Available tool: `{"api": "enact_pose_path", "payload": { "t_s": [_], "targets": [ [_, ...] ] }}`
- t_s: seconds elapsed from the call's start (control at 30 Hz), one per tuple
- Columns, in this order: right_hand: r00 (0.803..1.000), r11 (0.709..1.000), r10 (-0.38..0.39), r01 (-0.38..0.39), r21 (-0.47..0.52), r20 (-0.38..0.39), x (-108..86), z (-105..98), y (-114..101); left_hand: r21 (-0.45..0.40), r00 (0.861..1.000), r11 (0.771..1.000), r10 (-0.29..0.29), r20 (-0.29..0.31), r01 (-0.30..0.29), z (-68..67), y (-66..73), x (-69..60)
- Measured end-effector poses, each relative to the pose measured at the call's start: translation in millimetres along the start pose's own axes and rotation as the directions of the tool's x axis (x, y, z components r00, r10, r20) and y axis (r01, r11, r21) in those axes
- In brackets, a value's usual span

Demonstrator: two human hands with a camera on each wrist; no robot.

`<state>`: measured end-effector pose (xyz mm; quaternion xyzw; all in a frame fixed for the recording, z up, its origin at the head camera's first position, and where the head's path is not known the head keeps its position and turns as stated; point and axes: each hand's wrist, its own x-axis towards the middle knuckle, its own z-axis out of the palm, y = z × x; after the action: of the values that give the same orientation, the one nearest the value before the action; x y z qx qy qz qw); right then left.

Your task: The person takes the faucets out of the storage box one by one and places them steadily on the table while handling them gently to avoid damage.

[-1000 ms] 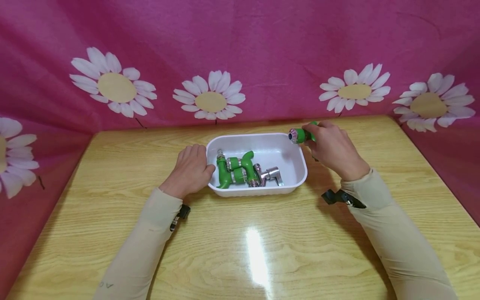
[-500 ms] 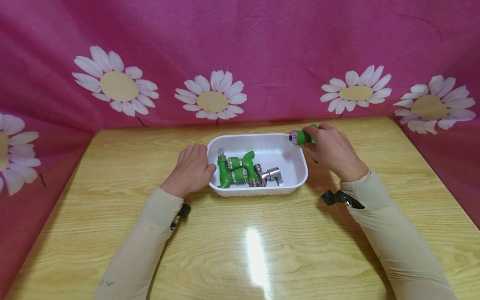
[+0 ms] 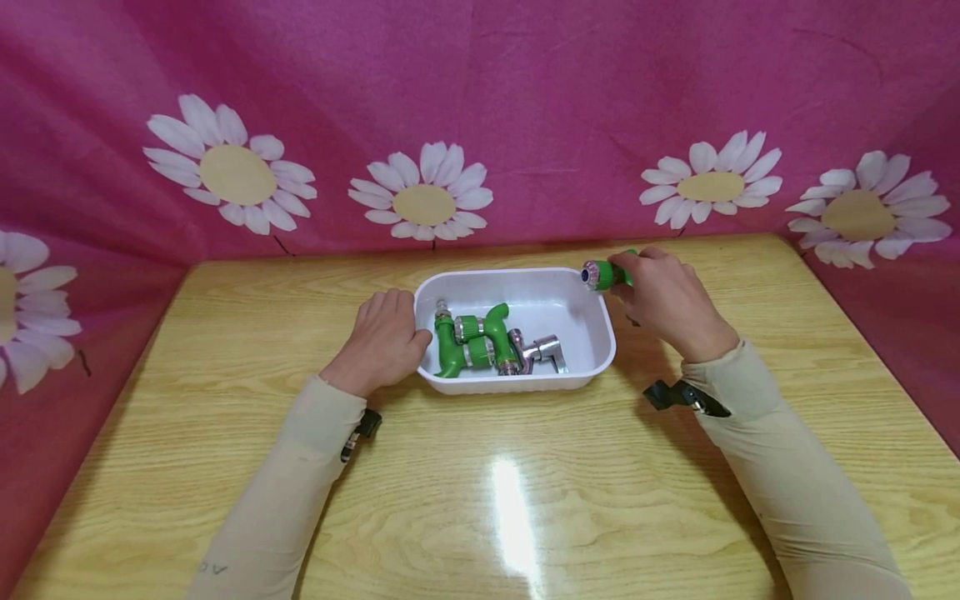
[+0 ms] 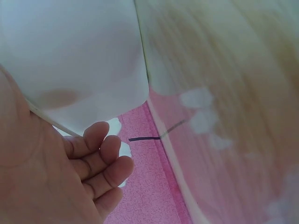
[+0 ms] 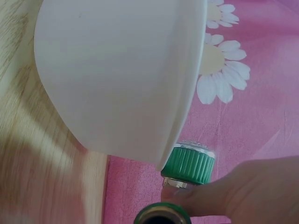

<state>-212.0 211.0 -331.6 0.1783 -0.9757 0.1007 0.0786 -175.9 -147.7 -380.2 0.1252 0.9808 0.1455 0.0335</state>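
Observation:
A white plastic tub stands on the table. Inside it, at the left, lie a green tap and another green tap, with a chrome tap just right of them. My left hand holds the tub's left rim, thumb over the edge; the left wrist view shows its curled fingers by the rim. My right hand grips a third green tap. That tap's ribbed knob is at the rim near the back right corner; the hand covers much of its body.
The wooden table reaches back to a pink cloth printed with white daisies. Dark camera mounts sit on both wrists, the right one close above the table. A bright light reflection lies on the front part of the table.
Almost nothing differs. The tap in my right hand shifts very slightly to the right; my left hand stays at the tub's rim, and the taps inside keep their places.

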Motion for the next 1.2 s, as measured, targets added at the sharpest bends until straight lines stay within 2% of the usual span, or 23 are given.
{"api": "enact_pose_path", "payload": {
  "t_s": [0.53,0.87,1.2],
  "targets": [
    [1.000,1.000,0.027,-0.027,-0.010,0.007,2.3,-1.6,3.7,-0.013,1.000,1.000,0.008,0.001,-0.008,-3.0,0.9,0.1],
    [0.997,0.998,0.063,-0.063,0.001,0.044,2.2,-1.4,6.6,-0.014,1.000,1.000,0.006,0.002,-0.006,-1.5,-0.1,-0.1],
    [0.998,0.998,0.057,-0.057,-0.007,0.040,3.3,0.2,13.1,-0.015,1.000,1.000,0.007,0.004,-0.007,-0.6,-0.6,-0.2]
  ]
}}
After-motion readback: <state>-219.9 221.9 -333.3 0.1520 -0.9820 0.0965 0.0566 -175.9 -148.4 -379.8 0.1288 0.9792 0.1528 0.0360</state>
